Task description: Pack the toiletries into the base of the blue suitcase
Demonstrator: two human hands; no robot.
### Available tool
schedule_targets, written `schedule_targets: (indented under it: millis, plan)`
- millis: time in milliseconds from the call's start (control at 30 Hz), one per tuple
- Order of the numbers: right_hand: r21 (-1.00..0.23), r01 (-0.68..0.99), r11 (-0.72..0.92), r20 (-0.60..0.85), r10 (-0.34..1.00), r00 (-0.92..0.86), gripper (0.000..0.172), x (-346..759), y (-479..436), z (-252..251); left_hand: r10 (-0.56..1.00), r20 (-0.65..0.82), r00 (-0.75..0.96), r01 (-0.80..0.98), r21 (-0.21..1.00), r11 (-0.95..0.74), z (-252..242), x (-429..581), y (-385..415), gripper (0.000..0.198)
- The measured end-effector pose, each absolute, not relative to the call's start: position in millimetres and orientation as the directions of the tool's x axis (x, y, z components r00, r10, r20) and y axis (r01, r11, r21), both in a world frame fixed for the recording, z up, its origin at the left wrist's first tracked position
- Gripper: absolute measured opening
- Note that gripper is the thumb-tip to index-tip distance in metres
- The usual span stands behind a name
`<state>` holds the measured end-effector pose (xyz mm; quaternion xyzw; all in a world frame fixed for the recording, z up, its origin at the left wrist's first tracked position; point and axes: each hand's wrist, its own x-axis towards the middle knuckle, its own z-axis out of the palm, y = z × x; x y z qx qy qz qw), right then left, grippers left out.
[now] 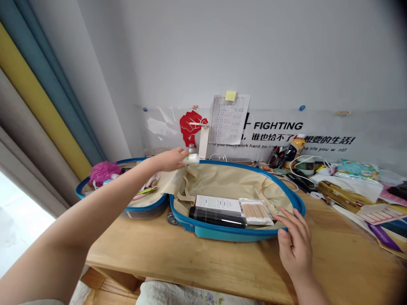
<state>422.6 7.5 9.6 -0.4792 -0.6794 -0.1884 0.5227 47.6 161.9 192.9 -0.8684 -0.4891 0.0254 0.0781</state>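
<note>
A blue suitcase (222,232) lies open on a wooden desk (197,258), both halves lined in beige. My left hand (171,159) reaches far over the hinge between the halves, fingers closed on a small white object (191,159). My right hand (294,241) rests open on the near rim of the right half, fingers spread. In that half lie a white box (218,203), a black bottle (218,217) and a clear pack of cotton swabs (255,211). The left half (140,199) holds a pink bath pouf (104,171) and small packets.
Clutter covers the desk's right side: cables (305,163), an orange-capped bottle (297,146), papers, pens, a brown box (340,194). A poster with a red fist and a pinned sheet (229,119) hang on the wall. Curtains (41,101) hang at left. A cushion (178,294) sits below the desk edge.
</note>
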Motion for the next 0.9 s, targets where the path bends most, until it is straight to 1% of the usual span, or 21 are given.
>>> schedule_targets:
  millis: [100, 167, 233, 333, 600, 767, 900]
  plan:
    - [-0.255, 0.845, 0.470, 0.889, 0.458, 0.013, 0.030, 422.2, 7.1, 9.1, 0.768, -0.083, 0.636, 0.768, -0.037, -0.640, 181.2, 106.5, 158.6, 0.054]
    - [-0.263, 0.843, 0.469, 0.887, 0.461, 0.021, 0.030, 421.9, 6.8, 8.9, 0.723, -0.162, 0.672, 0.734, 0.021, -0.678, 165.6, 136.8, 161.0, 0.054]
    - [-0.259, 0.843, 0.470, 0.888, 0.460, 0.017, 0.030, 421.9, 6.5, 8.9, 0.700, -0.246, 0.670, 0.729, 0.045, -0.683, 148.6, 156.6, 166.3, 0.054]
    - [-0.248, 0.845, 0.473, 0.888, 0.460, 0.004, 0.030, 422.3, 6.0, 8.9, 0.687, -0.336, 0.645, 0.739, 0.044, -0.673, 127.3, 167.6, 175.2, 0.052]
    - [-0.266, 0.841, 0.471, 0.882, 0.471, 0.015, 0.030, 423.7, 6.4, 7.4, 0.674, -0.404, 0.619, 0.748, 0.043, -0.662, 99.1, 158.8, 190.4, 0.050]
    - [-0.278, 0.842, 0.462, 0.879, 0.476, 0.029, 0.032, 423.3, 6.9, 7.1, 0.682, -0.413, 0.604, 0.764, 0.056, -0.643, 91.7, 157.4, 196.4, 0.049]
    - [-0.260, 0.846, 0.465, 0.883, 0.470, 0.013, 0.031, 423.4, 6.4, 7.8, 0.692, -0.419, 0.588, 0.778, 0.060, -0.625, 89.5, 157.0, 197.2, 0.048]
